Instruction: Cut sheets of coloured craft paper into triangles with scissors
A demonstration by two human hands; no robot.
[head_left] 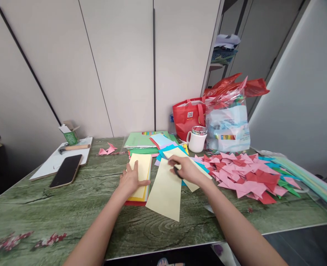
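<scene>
My left hand (130, 180) lies flat with its fingers spread on a stack of coloured paper (144, 164), cream on top with yellow and red edges showing below. My right hand (184, 170) is closed around a dark, curved tool (177, 172), perhaps a handle; its full shape is hidden. Under and in front of that hand lies a loose pale yellow paper sheet (164, 195), slanting toward me. Another pale yellow strip (192, 183) runs beneath the right wrist, over blue paper sheets (202, 165).
At right lies a heap of folded pink and red paper pieces (249, 177). Behind stand a white mug (197, 140), a red bag (187, 118) and a filled plastic bag (227, 127). At left are a phone (67, 170), a hammer (74, 147) and a small green box (70, 136).
</scene>
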